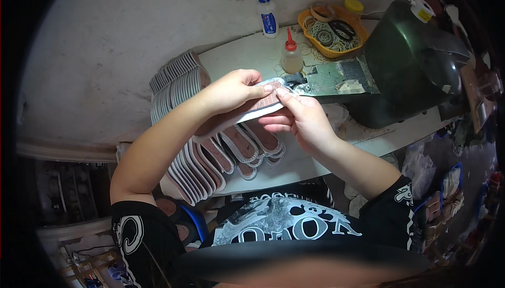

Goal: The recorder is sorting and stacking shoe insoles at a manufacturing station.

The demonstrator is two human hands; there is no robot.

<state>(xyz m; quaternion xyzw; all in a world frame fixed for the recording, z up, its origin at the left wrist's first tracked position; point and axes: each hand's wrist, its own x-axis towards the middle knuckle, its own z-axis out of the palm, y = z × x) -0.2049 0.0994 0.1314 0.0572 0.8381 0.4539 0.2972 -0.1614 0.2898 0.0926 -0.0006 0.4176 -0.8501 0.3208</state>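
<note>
Both my hands hold an insole with a reddish-brown face and a white wrapped rim. My left hand grips it from the left, thumb on the brown face. From the right, my right hand pinches its edge near the tip, with the thumb on top and the other fingers curled below. The insole's tip lies right by the dark working head of a green machine; whether they touch I cannot tell. My left forearm hides part of the insole's far end.
Stacked insoles stand at the table's left, with more insoles fanned out below my hands. Behind the machine are a red-tipped bottle, a white-and-blue bottle and a yellow basket of rubber bands. The machine's bulky body fills the right.
</note>
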